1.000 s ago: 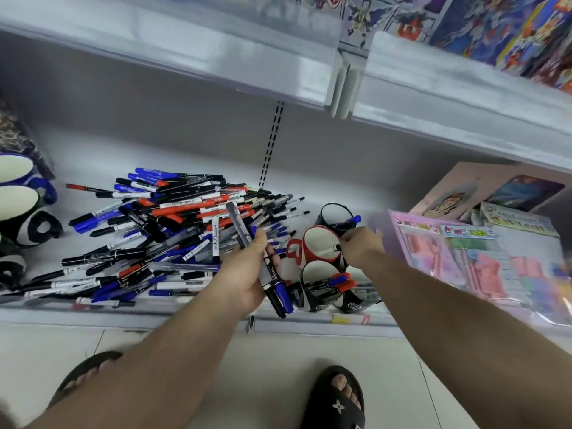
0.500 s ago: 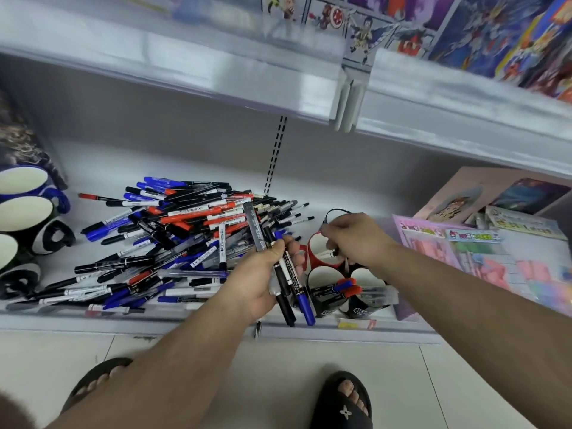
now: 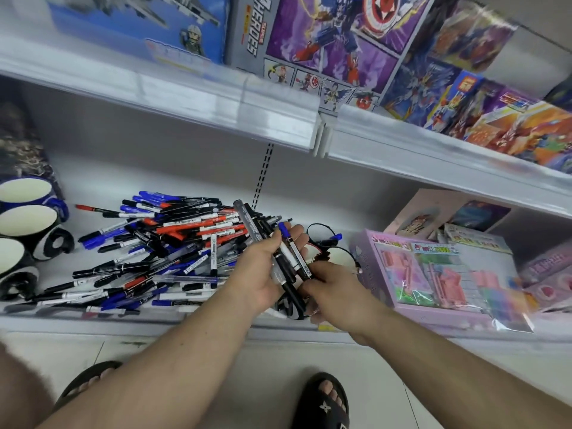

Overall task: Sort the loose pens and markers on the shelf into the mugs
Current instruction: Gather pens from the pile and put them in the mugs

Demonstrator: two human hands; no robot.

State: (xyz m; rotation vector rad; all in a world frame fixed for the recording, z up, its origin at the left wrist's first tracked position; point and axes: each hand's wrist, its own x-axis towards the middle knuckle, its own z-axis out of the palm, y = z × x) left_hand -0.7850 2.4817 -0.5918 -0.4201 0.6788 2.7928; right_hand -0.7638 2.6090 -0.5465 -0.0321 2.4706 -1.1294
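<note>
The left hand [image 3: 263, 267] grips a bundle of pens [image 3: 280, 255], long axes running from near-right up to far-left (blue cap far end). The right hand [image 3: 332, 284] pinches its near end above the mugs [image 3: 339, 253]. Loose pile [image 3: 161, 252] lies left on the shelf [image 3: 216, 320]. A box [image 3: 309, 41] above reads "HEROES".

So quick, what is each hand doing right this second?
Left hand: holding a bunch of pens.
Right hand: fingers curled at the bottom of that bunch, apparently pinching one pen.
</note>
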